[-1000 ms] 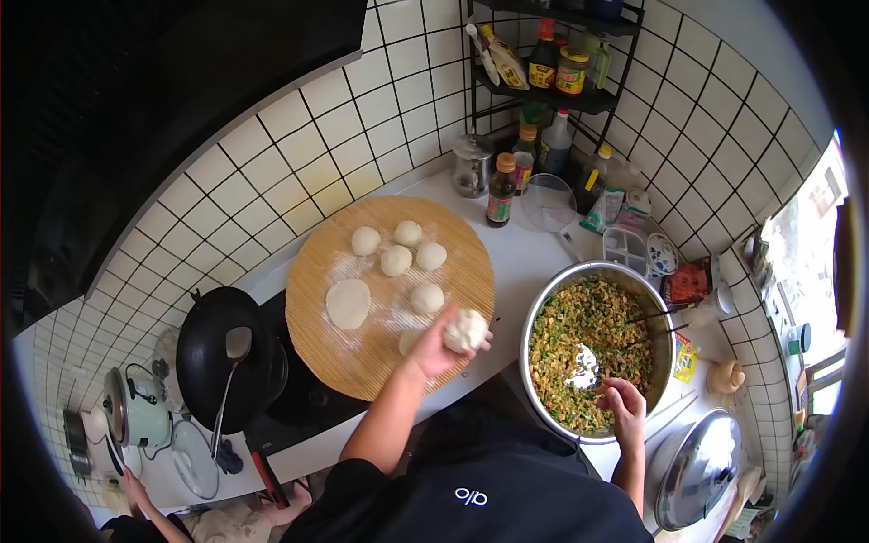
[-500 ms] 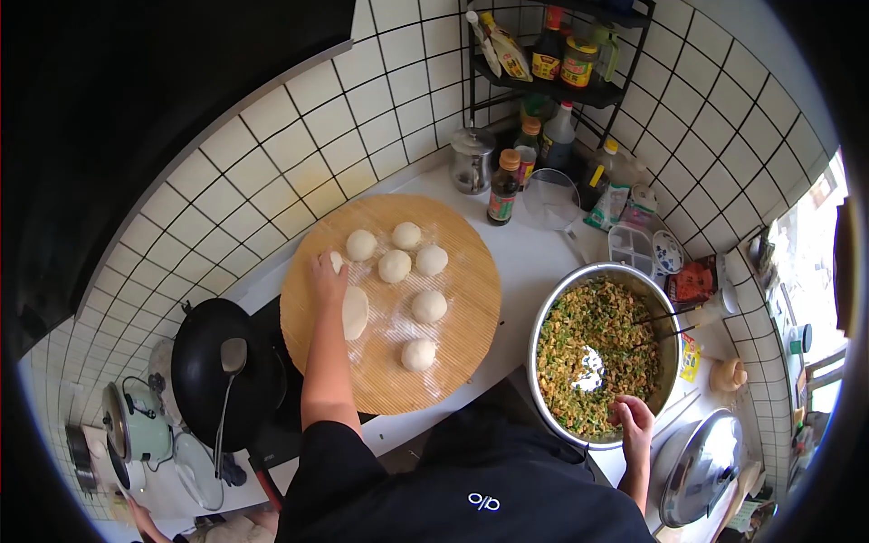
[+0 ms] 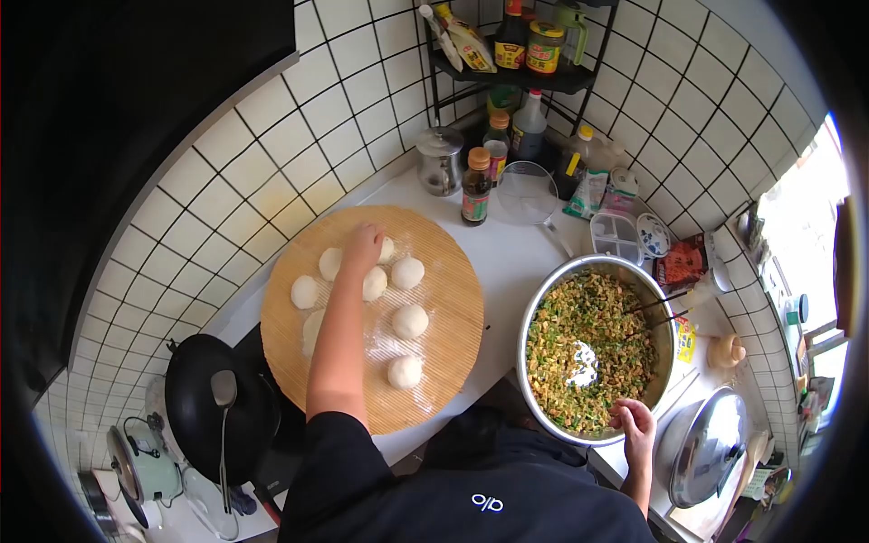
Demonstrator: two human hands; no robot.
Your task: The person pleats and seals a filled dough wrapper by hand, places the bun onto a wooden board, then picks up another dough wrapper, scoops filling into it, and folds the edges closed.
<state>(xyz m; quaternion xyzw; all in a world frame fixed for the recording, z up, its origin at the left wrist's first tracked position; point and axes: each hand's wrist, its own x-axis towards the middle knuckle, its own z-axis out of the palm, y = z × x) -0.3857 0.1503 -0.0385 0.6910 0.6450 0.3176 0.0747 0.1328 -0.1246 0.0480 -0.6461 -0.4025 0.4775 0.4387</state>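
Observation:
My left hand (image 3: 364,246) is over the upper part of a round wooden board (image 3: 453,353), its fingers bunched. Whatever it may hold is hidden. Right beside it is a partly covered dough ball (image 3: 387,250). Other white dough balls lie around, one at the left (image 3: 304,291) and one nearer me (image 3: 405,372). A flattened dough piece (image 3: 313,331) is partly behind my forearm. My right hand (image 3: 635,422), fingers curled, is at the near right rim of a steel bowl (image 3: 523,348). Chopped green and brown filling (image 3: 593,335) fills the bowl, with chopsticks (image 3: 659,301) stuck in it.
A black wok (image 3: 195,407) with a metal spatula (image 3: 224,389) is left of the board. Behind stand a steel pot (image 3: 440,161), sauce bottles (image 3: 476,187) and a strainer (image 3: 528,193). A glass-lidded pot (image 3: 711,448) sits at the right, below a corner rack (image 3: 561,80).
My left hand has let go of the leftmost dough ball and moved right, farther up among the others. My right hand stays by the bowl's rim. The camera view has shifted.

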